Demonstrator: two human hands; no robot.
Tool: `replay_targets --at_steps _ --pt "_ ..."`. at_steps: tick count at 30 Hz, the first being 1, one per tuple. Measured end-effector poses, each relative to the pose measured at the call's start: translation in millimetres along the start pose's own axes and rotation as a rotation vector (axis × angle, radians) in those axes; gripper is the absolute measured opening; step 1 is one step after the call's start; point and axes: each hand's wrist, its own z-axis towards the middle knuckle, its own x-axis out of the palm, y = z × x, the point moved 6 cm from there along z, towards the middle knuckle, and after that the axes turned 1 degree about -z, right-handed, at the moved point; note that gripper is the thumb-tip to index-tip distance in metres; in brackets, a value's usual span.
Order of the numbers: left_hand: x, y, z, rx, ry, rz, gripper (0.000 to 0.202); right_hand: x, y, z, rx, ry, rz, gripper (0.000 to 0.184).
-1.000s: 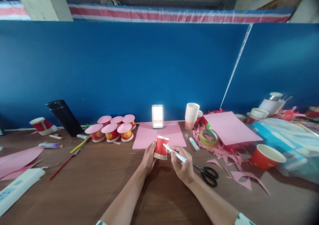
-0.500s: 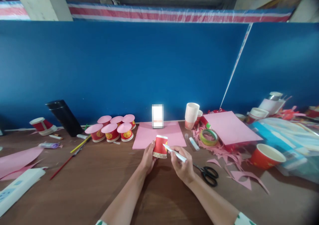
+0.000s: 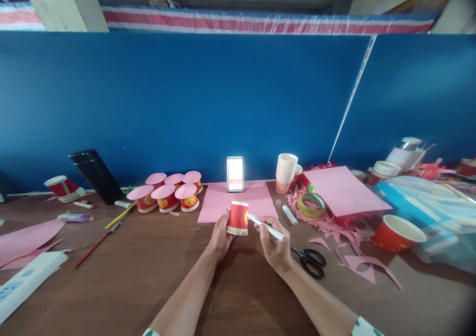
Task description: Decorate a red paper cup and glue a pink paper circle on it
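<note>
Brown worktop [image 3: 148,261], blue panel [image 3: 186,102] behind. Cup [image 3: 237,219] near upright, left hand [image 3: 222,237] gripping its left side; right hand [image 3: 275,245], clear of cup, pinches pen [image 3: 266,227] slanting up-left, tip at cup's right edge, contact unclear.

red paper cup [image 3: 238,219] is wide end down in the left hand [image 3: 221,237], white band up top, zigzag trim below, yellow patch on its right edge. white pen [image 3: 273,232] sits slanted in the right hand [image 3: 274,244], tip by that patch, can't tell if touching
</note>
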Motion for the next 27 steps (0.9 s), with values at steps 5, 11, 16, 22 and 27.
replay_targets --at_steps 5,11,16,22,27 --pt "-0.4 -2 0 -0.015 -0.031 -0.067 0.028 -1 4 0 -0.027 -0.006 -0.010 0.013" --pt "-0.5 -2 1 -0.007 -0.030 -0.089 0.023 3 12 0 -0.117 0.026 -0.055 0.014" --pt "-0.2 -2 0 -0.014 -0.042 -0.097 0.020 4 8 0 -0.100 0.033 -0.062 0.016" --pt "0.6 -2 0 -0.004 -0.024 -0.077 0.025 8 5 -1 -0.087 0.067 -0.070 0.017" --pt "0.2 -1 0 -0.001 -0.007 -0.054 0.030 8 4 -1 -0.076 0.070 -0.090 0.019"
